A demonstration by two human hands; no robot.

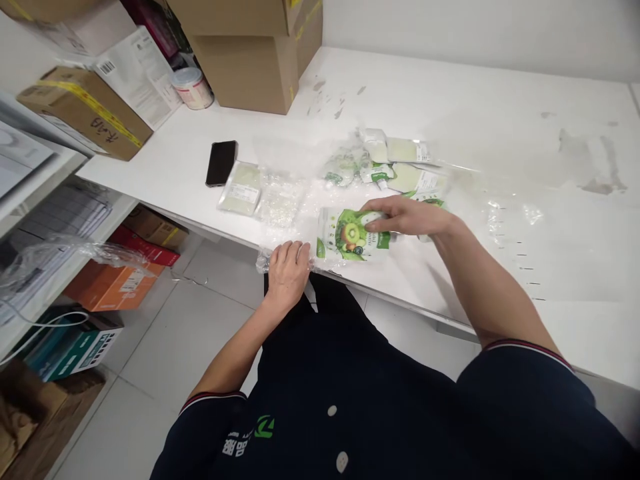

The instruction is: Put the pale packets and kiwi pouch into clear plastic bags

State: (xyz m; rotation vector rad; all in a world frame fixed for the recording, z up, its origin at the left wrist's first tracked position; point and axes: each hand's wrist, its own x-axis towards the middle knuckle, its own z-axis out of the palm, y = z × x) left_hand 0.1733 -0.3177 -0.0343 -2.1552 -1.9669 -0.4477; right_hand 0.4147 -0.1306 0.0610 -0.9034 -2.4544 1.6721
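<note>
A green kiwi-print pouch (345, 237) lies at the near edge of the white table (500, 120). My right hand (407, 217) rests on its right end, fingers curled round its white cap. My left hand (287, 267) is closed on the edge of a clear plastic bag (280, 250) at the table's rim, just left of the pouch. Several more pale green pouches (395, 163) lie in a heap behind my right hand.
A black phone (221, 163) and two clear packets (241, 189) lie to the left. More clear plastic film (515, 220) spreads to the right. Cardboard boxes (250, 60) and a small tub (193, 87) stand at the back left. Shelves with boxes (113, 283) line the left.
</note>
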